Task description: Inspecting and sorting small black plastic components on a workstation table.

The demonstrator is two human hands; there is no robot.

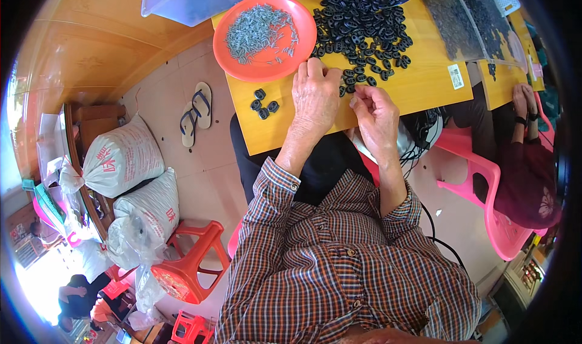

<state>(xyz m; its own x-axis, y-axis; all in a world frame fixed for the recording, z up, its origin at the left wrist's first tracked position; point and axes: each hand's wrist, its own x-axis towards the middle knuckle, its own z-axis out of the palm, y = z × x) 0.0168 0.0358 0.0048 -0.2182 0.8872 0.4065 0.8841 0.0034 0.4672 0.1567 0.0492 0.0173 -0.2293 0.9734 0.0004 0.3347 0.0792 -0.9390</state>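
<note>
Black pieces, four (263,113): loose group on the worktop (267,135), near your left wrist; best kept clear of your sleeve.

Plate (233,66), orange-red: bears grey pins (257,35), its rim just beside your left knuckles; lift over it rather than nudge it.

Left hand (316,92): fingers curled inward; you hide the contents of this grip, so whether it holds anything cannot be told.

Right hand (377,116): thumb and forefinger drawn together at a black piece (350,89); whether this grip has hold of it cannot be told. A light pinch at the sides should leave its holes open.

Heap (364,26), black pieces: beyond both hands; singles at the near fringe should pick up cleanest.

Surroundings: white sacks (124,156), red stool (194,259), slippers (206,118) on the floor to your left; clear bin (188,7) behind the plate, crowding your leftward reach. At right, bagged pieces (454,20) limit room beside the heap; then pink chair (494,198), co-worker's hands (524,101).
</note>
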